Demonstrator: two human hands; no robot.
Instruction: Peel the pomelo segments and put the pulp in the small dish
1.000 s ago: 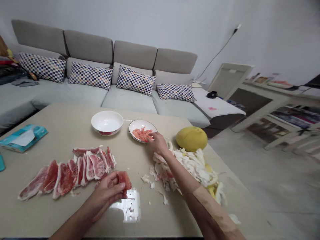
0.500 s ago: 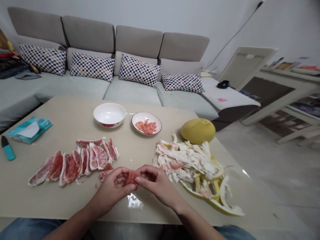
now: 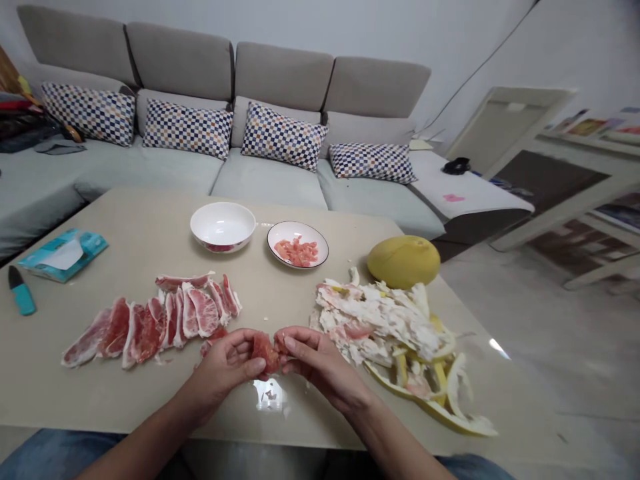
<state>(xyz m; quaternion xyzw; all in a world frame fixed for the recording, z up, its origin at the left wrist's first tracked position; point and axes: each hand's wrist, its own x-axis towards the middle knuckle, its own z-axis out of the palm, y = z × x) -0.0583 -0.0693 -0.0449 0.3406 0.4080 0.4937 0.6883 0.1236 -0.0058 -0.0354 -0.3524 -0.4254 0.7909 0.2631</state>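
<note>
A red chunk of peeled pomelo flesh (image 3: 265,352) is gripped in my left hand (image 3: 217,370), low over the table's near side. Just right of it, my right hand (image 3: 323,365) pinches a small bit of pomelo flesh (image 3: 281,342) at the chunk's edge; whether the two pieces are fully apart I cannot tell. Several pomelo segments (image 3: 145,330) lie in a row to the left, one partly hidden behind my left hand. Beyond my hands, small pieces of flesh (image 3: 299,252) sit on a dark-rimmed white plate (image 3: 320,241).
A white bowl (image 3: 223,225) stands left of the plate. On the right lie a heap of white pith and yellow peel (image 3: 383,323) and a whole yellow pomelo (image 3: 404,261). A teal-handled knife (image 3: 23,298) and a tissue pack (image 3: 65,257) lie far left. A sofa (image 3: 270,180) is behind the table.
My right hand has come back from the plate to the chunk in my left hand. Since half a second ago, it has shifted slightly right, pinching a small bit of flesh.
</note>
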